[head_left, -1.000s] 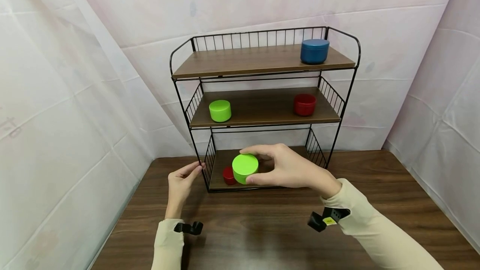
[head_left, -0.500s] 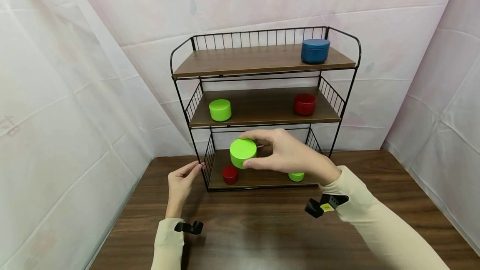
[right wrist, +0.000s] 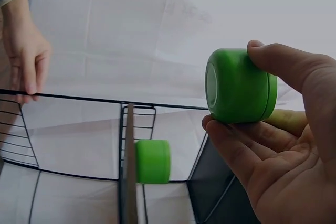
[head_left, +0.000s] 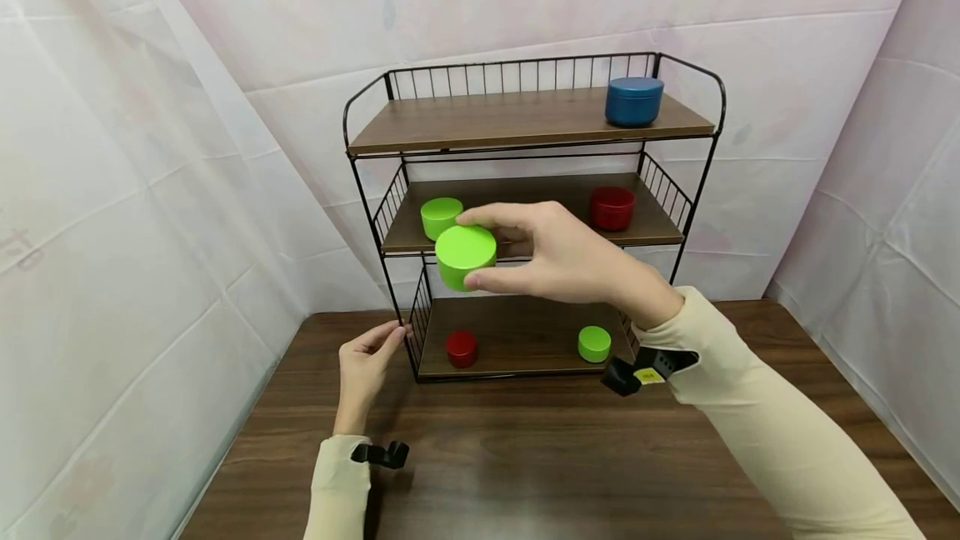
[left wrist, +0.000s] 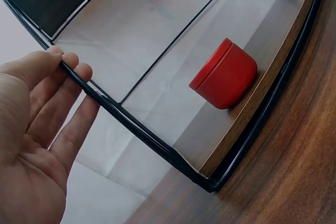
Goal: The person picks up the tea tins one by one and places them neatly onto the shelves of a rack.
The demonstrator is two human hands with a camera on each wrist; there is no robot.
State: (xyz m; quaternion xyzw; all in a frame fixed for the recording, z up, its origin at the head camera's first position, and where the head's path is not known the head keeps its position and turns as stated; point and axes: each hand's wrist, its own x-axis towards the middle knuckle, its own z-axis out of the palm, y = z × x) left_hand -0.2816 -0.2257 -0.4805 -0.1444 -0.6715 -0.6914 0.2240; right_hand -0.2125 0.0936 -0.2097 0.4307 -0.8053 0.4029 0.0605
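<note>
My right hand (head_left: 558, 261) grips a round green lidded tin (head_left: 461, 261) between thumb and fingers. It holds the tin in front of the rack, level with the middle shelf's front edge. In the head view the held tin partly overlaps a second green tin (head_left: 441, 217) that sits at the left of the middle shelf (head_left: 517, 202). My left hand (head_left: 363, 365) pinches the rack's front left post (left wrist: 113, 109) low down, near the bottom shelf (head_left: 525, 327). Close to that post, a red tin (left wrist: 226, 74) stands on the bottom shelf.
The black wire rack has three wooden boards and stands on a brown table (head_left: 510, 440). A blue tin (head_left: 633, 102) sits at the right of the top board (head_left: 487, 119). Another red tin (head_left: 612, 208) is middle right, and a smaller green tin (head_left: 594, 344) bottom right. White cloth (head_left: 150, 232) hangs around.
My right hand has lifted the green tin from in front of the bottom shelf up to the middle shelf's level, slightly leftward. The bottom right green tin is now uncovered. The left hand stays put.
</note>
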